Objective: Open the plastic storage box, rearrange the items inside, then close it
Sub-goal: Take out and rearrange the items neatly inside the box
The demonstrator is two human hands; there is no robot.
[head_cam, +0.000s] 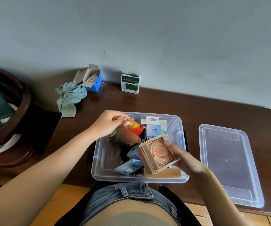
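On the desk [180, 105] in front of us the storage box [98, 160] stands open, its lid [229, 163] lying flat just to the right of the box, so we judge the opening done. We are mid-rearranging: our left hand [110, 124], fingers pinched on an orange bottle [134, 126], is over the box's far left corner, while our right hand [182, 158] clasps a rose case [158, 154] above its near right side. Sorting and closing remain.
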